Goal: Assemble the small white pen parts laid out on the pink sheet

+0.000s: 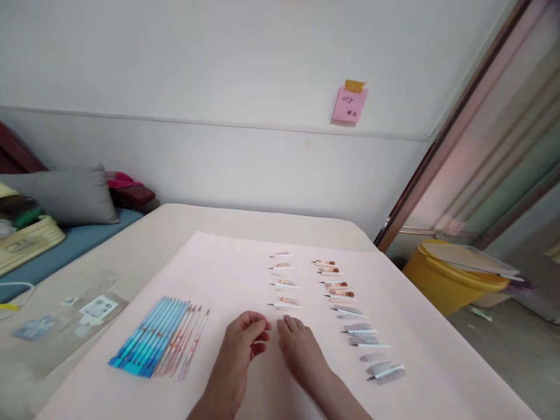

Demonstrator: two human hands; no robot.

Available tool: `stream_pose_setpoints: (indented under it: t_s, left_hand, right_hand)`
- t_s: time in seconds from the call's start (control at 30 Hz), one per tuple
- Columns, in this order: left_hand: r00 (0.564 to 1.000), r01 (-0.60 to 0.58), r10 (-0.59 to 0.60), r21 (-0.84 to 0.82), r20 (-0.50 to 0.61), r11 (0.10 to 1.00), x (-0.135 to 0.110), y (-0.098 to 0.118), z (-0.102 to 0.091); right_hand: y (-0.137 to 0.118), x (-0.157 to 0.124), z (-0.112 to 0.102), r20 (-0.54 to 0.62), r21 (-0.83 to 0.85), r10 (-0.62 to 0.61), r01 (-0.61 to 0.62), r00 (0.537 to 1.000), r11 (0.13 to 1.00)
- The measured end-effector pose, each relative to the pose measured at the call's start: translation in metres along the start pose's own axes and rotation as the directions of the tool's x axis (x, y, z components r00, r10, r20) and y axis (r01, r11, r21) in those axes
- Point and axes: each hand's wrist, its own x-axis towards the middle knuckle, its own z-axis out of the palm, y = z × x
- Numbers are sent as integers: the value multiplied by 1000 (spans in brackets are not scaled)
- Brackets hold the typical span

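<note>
Holds left hand (pixel 240 340) half-curled, right hand (pixel 303 347) open, seemingly empty, between pens (pixel 150 338) at nine o'clock and dark-tipped sticks (pixel 370 345) at two, likely grouped by kind.

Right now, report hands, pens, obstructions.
Left hand curled, right hand palm down; nothing visibly held. Pens lined up left. Possible obstruction: pen parts ahead and right.

- Mat (pixel 227 262): plain pale pink.
- Blue pens (pixel 151 329), mat's left: light-blue shafts, turquoise and deep-blue ends.
- Pink pens (pixel 195 344), mat's left: pale pink, reddish marks.
- Sticks (pixel 371 345), mat's right: white, dark-tipped.
- Bin (pixel 437 280), right of mat: yellow.
- Note (pixel 350 105), beyond mat: pink, dark writing.
</note>
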Motion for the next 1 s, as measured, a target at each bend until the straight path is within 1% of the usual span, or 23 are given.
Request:
stream_pose_setpoints:
  t_s: [0.07,0.13,0.2,0.23,0.27,0.3,0.33,0.37,0.4,0.47,0.5,0.53,0.57,0.63,0.67,0.7,0.8,0.9,1.0]
  left_hand:
    - [1000,-20,21,61,-18,998,0,1,-1]
    - [997,-68,71,171,-14,983,-1,3,-1]
    - [992,-126,125,339,24,932,-3,5,0]
    - [987,-162,150,441,62,883,-3,6,0]
    - [980,-199,168,550,107,811,-4,7,-1]
    - [973,-229,172,661,151,715,-4,9,-4]
    - [968,-251,169,763,186,595,-3,10,-8]
    - [969,-243,150,855,195,458,-1,11,-13]
    - [980,-189,125,932,158,308,1,13,-20]
    - [985,-108,140,994,105,14,7,17,-37]
    - [988,-30,147,995,44,-94,11,20,-45]
    - [990,33,141,985,-9,-169,15,22,-54]
    - [988,70,147,975,-39,-212,19,23,-61]
    - [984,117,162,963,-78,-245,27,25,-74]
    - [981,124,174,958,-80,-258,31,25,-79]
    - [978,150,182,953,-104,-264,35,23,-82]
    - [977,137,198,952,-84,-274,43,18,-88]
    - [976,133,199,960,-84,-248,46,15,-90]
    - [977,143,187,969,-106,-203,46,17,-90]
  right_hand:
    - [-3,-4,0,37,-27,-30,31,999,999]
    - [-6,-10,-1,66,-41,-67,69,996,997]
    - [-8,-16,-2,87,-40,-99,103,991,994]
    - [-8,-19,-2,96,-37,-112,116,989,993]
    - [-9,-21,-3,107,-33,-122,126,987,991]
    - [-8,-23,-4,118,-30,-131,135,984,990]
    - [-8,-25,-4,129,-26,-139,144,982,989]
    - [-7,-26,-5,137,-24,-145,150,980,988]
    - [-7,-28,-6,144,-22,-150,155,978,988]
    - [-6,-30,-9,158,-16,-155,160,975,987]
    - [-5,-31,-10,166,-10,-157,160,974,987]
    - [-5,-32,-12,174,-3,-157,160,972,987]
    - [-5,-33,-13,180,4,-157,159,971,987]
    - [-4,-35,-16,186,14,-159,159,970,987]
    - [-4,-36,-17,184,18,-159,159,970,987]
    - [-4,-37,-18,181,22,-159,158,970,987]
    - [-3,-40,-20,176,34,-161,158,971,987]
    - [-2,-41,-22,179,40,-164,160,970,986]
    - [-2,-41,-25,180,40,-163,159,970,987]
